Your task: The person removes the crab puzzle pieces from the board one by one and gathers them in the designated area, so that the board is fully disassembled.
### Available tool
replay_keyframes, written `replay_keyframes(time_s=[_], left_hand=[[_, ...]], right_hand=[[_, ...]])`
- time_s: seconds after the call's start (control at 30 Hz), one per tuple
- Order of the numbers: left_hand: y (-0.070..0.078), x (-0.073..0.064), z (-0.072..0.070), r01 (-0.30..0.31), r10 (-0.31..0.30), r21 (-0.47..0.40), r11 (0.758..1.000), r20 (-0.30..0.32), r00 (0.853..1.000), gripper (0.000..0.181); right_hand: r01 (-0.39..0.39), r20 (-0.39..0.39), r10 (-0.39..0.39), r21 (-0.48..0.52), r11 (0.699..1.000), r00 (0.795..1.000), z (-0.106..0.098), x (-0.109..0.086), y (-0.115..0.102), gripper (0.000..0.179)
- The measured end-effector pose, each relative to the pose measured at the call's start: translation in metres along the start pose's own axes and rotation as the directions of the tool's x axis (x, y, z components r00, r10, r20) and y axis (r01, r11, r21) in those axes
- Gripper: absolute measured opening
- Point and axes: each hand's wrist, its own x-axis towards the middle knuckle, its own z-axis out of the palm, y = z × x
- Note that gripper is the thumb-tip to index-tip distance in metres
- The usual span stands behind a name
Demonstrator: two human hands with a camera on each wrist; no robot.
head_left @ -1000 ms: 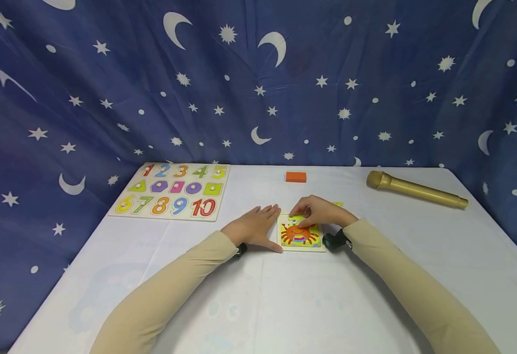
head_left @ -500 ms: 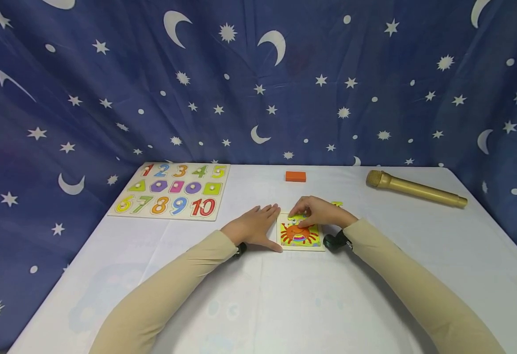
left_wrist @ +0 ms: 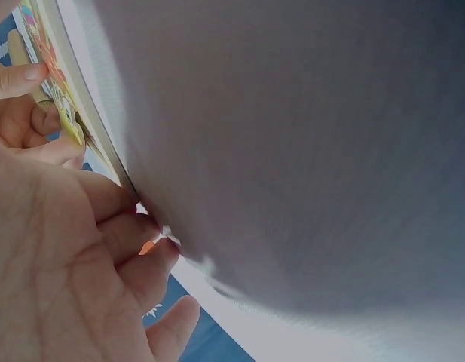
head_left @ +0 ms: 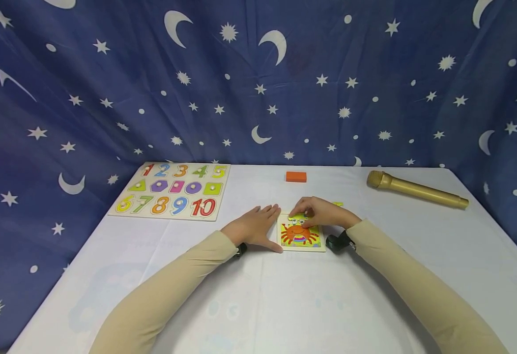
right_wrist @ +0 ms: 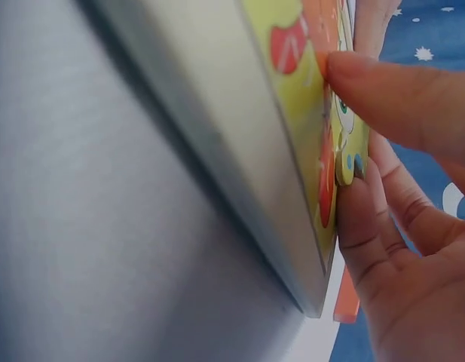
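Potentially, tilt could jam the crab-eye puzzle piece (right_wrist: 357, 139) the right hand (head_left: 323, 211) pinches; the left hand (head_left: 256, 227) lies fingers extended.

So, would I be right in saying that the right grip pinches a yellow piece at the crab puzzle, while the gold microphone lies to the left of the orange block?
Not quite: the gold microphone lies to the right of the orange block, as the head view shows. The right grip does pinch a yellow piece at the crab puzzle.
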Motion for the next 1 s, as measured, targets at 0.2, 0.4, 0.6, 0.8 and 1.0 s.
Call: replay_keyframes(time_s=[0.2, 0.4, 0.6, 0.8, 1.0], left_hand=[[0.0002, 0.0001, 0.0001, 0.003, -0.003, -0.001, 1.0, 0.001, 1.0, 0.113], [0.0002, -0.0001, 0.0001, 0.002, -0.002, 0.003, 1.0, -0.001, 1.0, 0.113], [0.0004, 0.0007, 0.0006, 0.002, -0.002, 0.017, 1.0, 0.001, 1.0, 0.113], [0.001, 0.0008, 0.001, 0.003, -0.003, 0.021, 1.0, -0.006, 1.0, 0.113], [0.0013, 0.0012, 0.0015, 0.007, -0.007, 0.013, 1.0, -0.004, 1.0, 0.113]], right_hand=[[0.006, -0.05, -0.006, -0.013, 1.0, 0.999, -0.0002, -0.002, -0.0023, 0.04], [-0.015, -0.1, 0.011, -0.031, 0.999, 0.995, -0.0004, -0.004, -0.0053, 0.036], [-0.032, -0.107, 0.029, -0.03, 0.999, 0.994, -0.0003, -0.0053, -0.0052, 0.033], [-0.057, -0.098, 0.052, -0.054, 0.997, 0.994, -0.001, -0.0053, -0.0046, 0.036], [-0.047, -0.088, 0.042, -0.065, 0.997, 0.995, -0.0024, -0.005, -0.0043, 0.035]])
